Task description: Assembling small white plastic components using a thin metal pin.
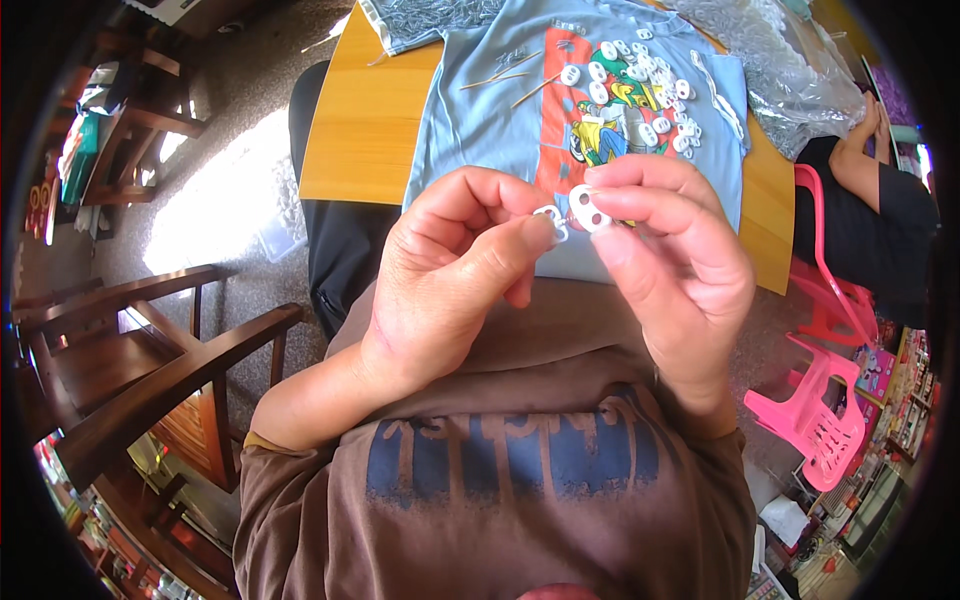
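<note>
1. We have both hands raised in front of the brown shirt (480, 340), at the near side of the yellow wooden tabletop (350, 130), with the fingertips facing each other.
2. Our right hand (680, 250) pinches a flat white oval plastic piece with two round holes (577, 211) between thumb and fingers, its holed face turned toward us.
3. Our left hand (455, 265) pinches a small white looped piece (559, 236) between thumb and index finger; the fingers cover part of it, so we cannot tell its full shape.
4. The relation that matters, we judge, is the narrow space between the fingertips: the oval piece lies just right of the looped piece, its long axis running far to near with the near end leaning right, roughly across the line joining our hands. We cannot tell whether the two pieces touch.
5. Beyond our hands, a light blue printed T-shirt (455, 125) covers much of the tabletop. More white two-holed pieces (598, 92) lie scattered on its far right part, nearer our right hand than our left.
6. Thin tan sticks (500, 80) lie left of those pieces, and a clear plastic bag (790, 75) lies at the far right.
</note>
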Demonstrator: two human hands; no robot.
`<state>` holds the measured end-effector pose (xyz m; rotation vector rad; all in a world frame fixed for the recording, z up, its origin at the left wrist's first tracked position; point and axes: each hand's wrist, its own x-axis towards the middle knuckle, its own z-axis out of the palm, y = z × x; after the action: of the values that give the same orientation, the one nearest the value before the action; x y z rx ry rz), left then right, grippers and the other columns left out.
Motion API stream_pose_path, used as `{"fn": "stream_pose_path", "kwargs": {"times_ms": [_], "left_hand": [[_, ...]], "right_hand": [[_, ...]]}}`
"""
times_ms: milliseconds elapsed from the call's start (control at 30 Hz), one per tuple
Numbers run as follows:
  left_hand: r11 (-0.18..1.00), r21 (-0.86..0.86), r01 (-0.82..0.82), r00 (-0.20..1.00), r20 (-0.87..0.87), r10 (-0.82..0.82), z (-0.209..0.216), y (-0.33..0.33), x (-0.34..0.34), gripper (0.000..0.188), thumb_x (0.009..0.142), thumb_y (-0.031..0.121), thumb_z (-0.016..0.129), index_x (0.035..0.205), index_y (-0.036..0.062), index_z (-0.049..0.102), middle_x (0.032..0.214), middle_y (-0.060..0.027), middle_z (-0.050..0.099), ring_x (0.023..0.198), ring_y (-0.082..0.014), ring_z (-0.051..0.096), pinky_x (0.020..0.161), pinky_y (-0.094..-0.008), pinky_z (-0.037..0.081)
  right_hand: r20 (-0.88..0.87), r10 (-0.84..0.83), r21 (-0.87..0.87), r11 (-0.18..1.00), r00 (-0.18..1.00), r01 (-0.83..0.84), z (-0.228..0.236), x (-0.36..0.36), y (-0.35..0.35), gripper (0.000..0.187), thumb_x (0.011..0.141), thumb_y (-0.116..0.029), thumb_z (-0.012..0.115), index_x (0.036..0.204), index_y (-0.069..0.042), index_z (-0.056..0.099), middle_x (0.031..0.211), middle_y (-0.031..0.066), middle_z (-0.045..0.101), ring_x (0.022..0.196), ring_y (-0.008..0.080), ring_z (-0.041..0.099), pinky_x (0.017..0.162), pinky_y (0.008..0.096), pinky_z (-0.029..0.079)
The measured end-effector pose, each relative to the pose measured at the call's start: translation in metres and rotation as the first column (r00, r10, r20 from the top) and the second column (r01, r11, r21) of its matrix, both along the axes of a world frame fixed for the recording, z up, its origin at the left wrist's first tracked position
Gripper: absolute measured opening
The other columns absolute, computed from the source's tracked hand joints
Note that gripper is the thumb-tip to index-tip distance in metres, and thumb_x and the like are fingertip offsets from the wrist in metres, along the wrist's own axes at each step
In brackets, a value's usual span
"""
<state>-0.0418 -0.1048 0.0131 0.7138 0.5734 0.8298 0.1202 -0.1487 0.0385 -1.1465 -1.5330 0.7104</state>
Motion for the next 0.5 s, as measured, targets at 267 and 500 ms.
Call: {"fn": "stream_pose_path", "kwargs": {"times_ms": [267,500], "left_hand": [[0.999,-0.031,0.021,1.0,-0.011,-0.021,0.0007,-0.0003,0.0005,0.007,0.082,0.003,0.057,0.089,0.0004,0.054,0.074,-0.0028,0.057,0.055,-0.0049,0.048,0.049,-0.0164,0.04],[0.998,-0.065,0.019,1.0,-0.011,-0.02,0.0023,-0.0006,0.0002,0.007,0.082,0.002,0.056,0.088,0.0003,0.053,0.074,-0.003,0.057,0.054,-0.0055,0.048,0.049,-0.0169,0.04]], "right_hand": [[0.064,-0.101,0.052,0.994,0.993,0.098,0.0004,-0.0028,0.0007,0.022,0.071,0.01,0.061,0.091,0.001,0.061,0.093,0.011,0.059,0.085,0.0188,0.058,0.073,0.0257,0.047],[0.125,-0.108,0.128,0.987,0.986,0.092,-0.0027,-0.0026,0.0023,0.019,0.072,0.01,0.061,0.089,0.001,0.061,0.088,0.0112,0.059,0.077,0.02,0.059,0.066,0.026,0.048]]}}
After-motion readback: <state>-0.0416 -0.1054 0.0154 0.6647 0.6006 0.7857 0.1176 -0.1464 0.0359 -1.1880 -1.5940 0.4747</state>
